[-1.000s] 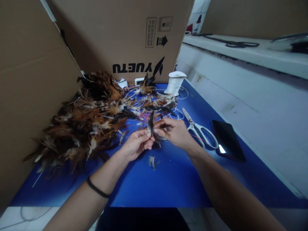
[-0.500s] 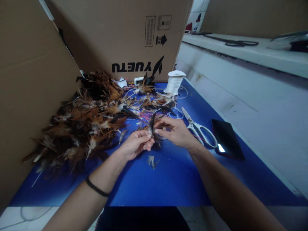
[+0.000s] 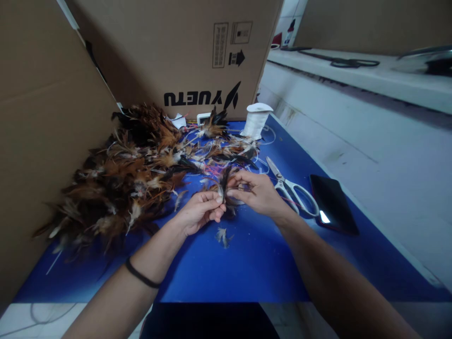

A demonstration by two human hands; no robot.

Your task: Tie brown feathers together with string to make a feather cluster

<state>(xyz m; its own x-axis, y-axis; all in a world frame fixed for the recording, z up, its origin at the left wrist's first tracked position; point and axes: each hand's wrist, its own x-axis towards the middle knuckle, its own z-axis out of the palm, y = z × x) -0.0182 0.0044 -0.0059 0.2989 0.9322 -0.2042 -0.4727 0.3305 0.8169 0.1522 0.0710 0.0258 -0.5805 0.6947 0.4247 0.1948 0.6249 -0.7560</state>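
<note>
Between thumb and fingers, my left hand [image 3: 204,210] pinches the base of a dark feather [image 3: 223,182], which points upward. Close against its right side is my right hand [image 3: 257,192], thumb and forefinger nearly together at the feather's edge; whether they grip some of its barbs is too small to make out. A few brown feathers lie on the table behind and beneath the hands. Just below them rests a small tuft of grey down [image 3: 222,238]. A big heap of brown and black feathers [image 3: 116,183] spreads to the left.
Silver scissors [image 3: 291,188] and a black phone [image 3: 334,204] lie to the right on the blue table [image 3: 233,278]. A white spool [image 3: 256,121] stands at the back. Cardboard boxes [image 3: 169,52] wall off the left and rear. Black scissors [image 3: 353,62] rest on the ledge.
The dark feather's tip has shifted slightly to the right and looks fuller. Both hands stay in nearly the same place.
</note>
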